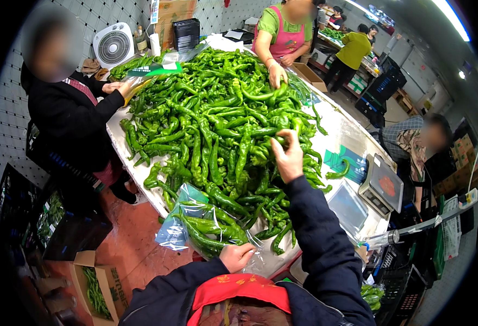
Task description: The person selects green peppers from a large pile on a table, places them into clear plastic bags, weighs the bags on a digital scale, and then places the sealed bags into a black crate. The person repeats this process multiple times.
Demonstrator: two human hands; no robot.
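green peppers (208,224) in the bag (172,231) slant lengthwise toward lower right, left hand (236,257) clamped on its edge, right hand (290,158) spread.

White print on the blue-green band of the clear pepper bag (175,231), creased and too small to read; similar on flat bags (343,157) by the scale (381,185). Large sideways lettering on the floor carton (116,288). Yellow character-like marks on red apron (243,281), too blurred to make out
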